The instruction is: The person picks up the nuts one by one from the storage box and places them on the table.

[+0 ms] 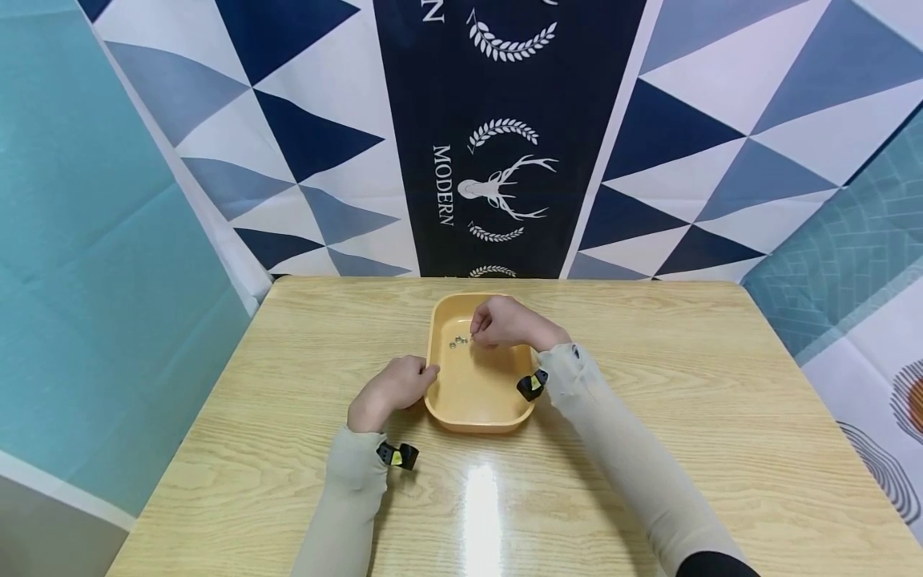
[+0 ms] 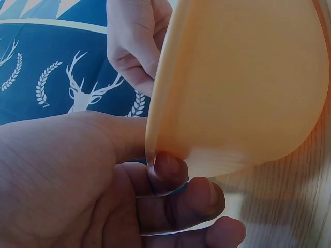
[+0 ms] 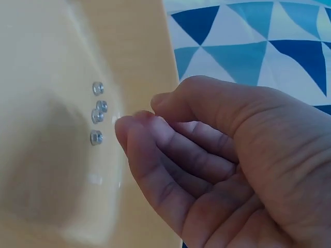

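Note:
A yellow plastic tray [image 1: 479, 394] sits near the far edge of the table. My left hand [image 1: 395, 385] pinches its left rim; in the left wrist view the thumb lies inside and the fingertips [image 2: 207, 194] curl against the outer wall. Several small silver flange nuts [image 3: 96, 137] lie grouped on the tray floor by the far left side. Over them is my right hand [image 1: 510, 322], its fingers bent downward. In the right wrist view the thumb and index finger stand a little apart beside the nuts, and no object shows between them.
The wooden table [image 1: 649, 401] reaches out on both sides of the tray. A patterned cloth with triangles and a deer print [image 1: 497, 188] hangs behind its far edge. Each wrist carries a small black camera [image 1: 534, 385].

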